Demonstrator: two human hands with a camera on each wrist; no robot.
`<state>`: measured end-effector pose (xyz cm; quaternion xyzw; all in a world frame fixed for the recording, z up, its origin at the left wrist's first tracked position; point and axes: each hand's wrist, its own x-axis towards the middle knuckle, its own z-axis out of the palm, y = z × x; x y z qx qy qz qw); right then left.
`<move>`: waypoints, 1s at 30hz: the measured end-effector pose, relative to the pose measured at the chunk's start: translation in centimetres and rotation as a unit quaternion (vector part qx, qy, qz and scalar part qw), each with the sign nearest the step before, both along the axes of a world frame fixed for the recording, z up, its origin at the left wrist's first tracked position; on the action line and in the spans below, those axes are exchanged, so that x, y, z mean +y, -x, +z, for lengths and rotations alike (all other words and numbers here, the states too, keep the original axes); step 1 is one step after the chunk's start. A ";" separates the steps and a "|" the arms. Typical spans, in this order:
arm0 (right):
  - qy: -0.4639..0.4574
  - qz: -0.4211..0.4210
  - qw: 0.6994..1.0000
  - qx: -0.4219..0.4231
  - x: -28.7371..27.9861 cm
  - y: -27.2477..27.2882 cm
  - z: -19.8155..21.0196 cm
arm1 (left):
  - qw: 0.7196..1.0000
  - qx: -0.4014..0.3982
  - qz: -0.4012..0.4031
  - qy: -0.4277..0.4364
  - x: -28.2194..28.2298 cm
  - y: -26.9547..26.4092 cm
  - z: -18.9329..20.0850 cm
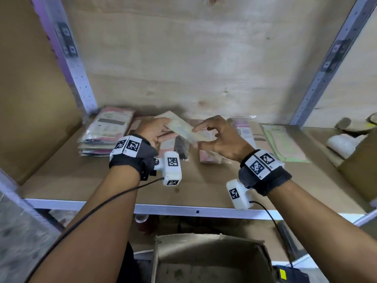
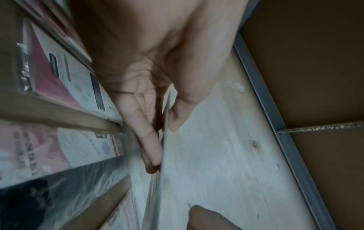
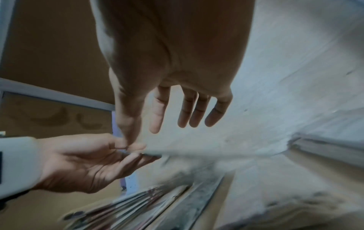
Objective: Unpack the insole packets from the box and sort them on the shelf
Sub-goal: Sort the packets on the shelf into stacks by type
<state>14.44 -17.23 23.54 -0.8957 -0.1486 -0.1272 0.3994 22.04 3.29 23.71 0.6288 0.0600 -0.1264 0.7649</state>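
Note:
A pale yellowish insole packet [image 1: 180,126] is in the air over the shelf [image 1: 122,184]. My left hand [image 1: 166,129] pinches its left end between thumb and fingers. The left wrist view shows that pinch [image 2: 165,135] on the thin packet edge [image 2: 163,163]. My right hand [image 1: 206,133] hovers at the packet's right end with fingers spread and relaxed. In the right wrist view the right hand [image 3: 143,137] grips nothing, and the packet [image 3: 197,151] is seen edge-on. Whether it touches the packet is unclear. The open cardboard box [image 1: 210,260] stands below the shelf.
Several packet piles lie along the shelf's back: a pink-white stack [image 1: 106,133] at left, dark and pink packets [image 1: 175,149] under my hands, more packets [image 1: 244,133] and a green one [image 1: 283,144] to the right. A cardboard box [image 1: 359,166] with a white item stands far right.

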 end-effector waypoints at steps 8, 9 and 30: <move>-0.141 -0.110 0.970 0.165 -7.5 0.8 -2.5 | 0.993 -0.017 -0.118 0.018 -4.0 0.0 -0.4; -0.171 -0.096 0.963 0.186 -8.1 0.9 -2.9 | 0.993 -0.014 -0.121 0.010 -4.4 0.0 -0.5; -0.210 -0.032 0.949 0.231 -12.3 2.9 -3.6 | 0.986 0.027 -0.114 -0.122 -7.0 -1.6 -3.1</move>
